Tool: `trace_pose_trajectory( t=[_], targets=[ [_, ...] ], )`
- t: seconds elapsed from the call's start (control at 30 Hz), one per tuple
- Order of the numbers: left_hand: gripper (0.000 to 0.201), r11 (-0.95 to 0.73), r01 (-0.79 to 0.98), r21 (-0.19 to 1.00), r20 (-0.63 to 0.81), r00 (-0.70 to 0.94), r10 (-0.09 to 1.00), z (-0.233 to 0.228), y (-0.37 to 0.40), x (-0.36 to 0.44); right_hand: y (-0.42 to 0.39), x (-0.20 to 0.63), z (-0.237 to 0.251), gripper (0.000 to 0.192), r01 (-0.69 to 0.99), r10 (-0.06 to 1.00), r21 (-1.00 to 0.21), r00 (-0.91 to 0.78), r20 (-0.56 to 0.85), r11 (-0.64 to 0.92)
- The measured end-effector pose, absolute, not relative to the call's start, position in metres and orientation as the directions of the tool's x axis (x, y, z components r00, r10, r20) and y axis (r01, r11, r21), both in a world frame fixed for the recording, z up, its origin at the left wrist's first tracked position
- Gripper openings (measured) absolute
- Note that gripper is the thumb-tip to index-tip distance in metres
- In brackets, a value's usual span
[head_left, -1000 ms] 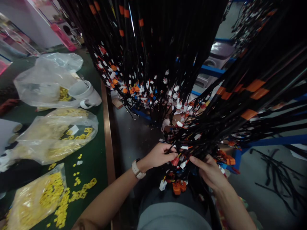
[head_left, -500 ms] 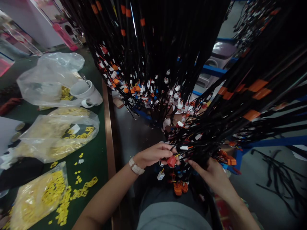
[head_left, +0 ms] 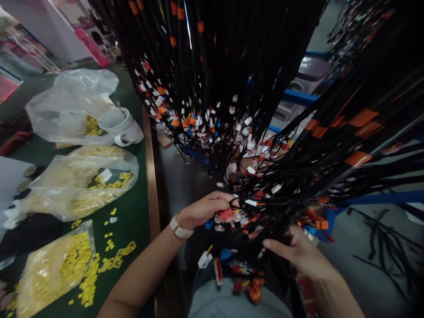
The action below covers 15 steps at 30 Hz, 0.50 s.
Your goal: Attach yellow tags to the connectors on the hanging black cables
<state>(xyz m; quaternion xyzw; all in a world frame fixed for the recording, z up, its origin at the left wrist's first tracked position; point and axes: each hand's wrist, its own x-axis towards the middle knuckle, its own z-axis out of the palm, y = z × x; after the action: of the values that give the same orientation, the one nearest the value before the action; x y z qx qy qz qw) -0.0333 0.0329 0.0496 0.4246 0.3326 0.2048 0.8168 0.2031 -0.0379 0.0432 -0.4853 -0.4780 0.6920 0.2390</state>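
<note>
Left hand [head_left: 205,208] is pinching a red connector [head_left: 226,214] at the end of a black wire harness [head_left: 298,176]. Right hand [head_left: 300,251] is gripping the same harness lower down. A white mug [head_left: 121,126] and bags of yellow parts [head_left: 53,269] are lying on the green table [head_left: 132,212] at left.

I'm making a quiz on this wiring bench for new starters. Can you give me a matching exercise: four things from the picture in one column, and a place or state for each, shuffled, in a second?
Things:
1. red connector
2. white mug
3. loose yellow parts
4. right hand

Places or states:
A. scattered on the green table top
B. pinched in the left hand
C. under the hanging black wire harnesses, fingers among the wires
D. lying on its side beside a clear plastic bag

Pairs: 1-B, 2-D, 3-A, 4-C
</note>
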Motion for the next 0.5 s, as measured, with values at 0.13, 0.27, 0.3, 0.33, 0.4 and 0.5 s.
trace_pose_trajectory(
  t=[0.13,0.27,0.3,0.33,0.4,0.5],
  targets=[
    [0.021,0.521,-0.035,0.853,-0.383,0.637,0.67,0.049,0.035,-0.039,-0.036,0.192,0.044,0.024,-0.04,0.785,-0.875,-0.464,-0.412,-0.483],
    [0.019,0.496,-0.036,0.867,-0.373,0.613,0.696,0.046,0.038,-0.039,-0.03,0.182,0.041,0.02,-0.174,0.819,-0.846,-0.407,-0.404,-0.504],
    [0.019,0.488,-0.036,0.872,-0.365,0.618,0.697,0.046,0.038,-0.039,-0.029,0.181,0.04,0.019,-0.188,0.825,-0.842,-0.391,-0.407,-0.505],
    [0.018,0.475,-0.033,0.879,-0.354,0.622,0.698,0.046,0.039,-0.038,-0.028,0.181,0.039,0.018,-0.194,0.827,-0.839,-0.382,-0.412,-0.508],
    [0.016,0.447,-0.015,0.895,-0.339,0.629,0.7,0.047,0.04,-0.036,-0.026,0.181,0.036,0.014,-0.2,0.828,-0.836,-0.376,-0.417,-0.512],
    [0.015,0.381,0.048,0.923,-0.331,0.605,0.724,0.052,0.04,-0.035,-0.025,0.184,0.032,0.013,-0.195,0.831,-0.837,-0.362,-0.423,-0.511]
  ],
)
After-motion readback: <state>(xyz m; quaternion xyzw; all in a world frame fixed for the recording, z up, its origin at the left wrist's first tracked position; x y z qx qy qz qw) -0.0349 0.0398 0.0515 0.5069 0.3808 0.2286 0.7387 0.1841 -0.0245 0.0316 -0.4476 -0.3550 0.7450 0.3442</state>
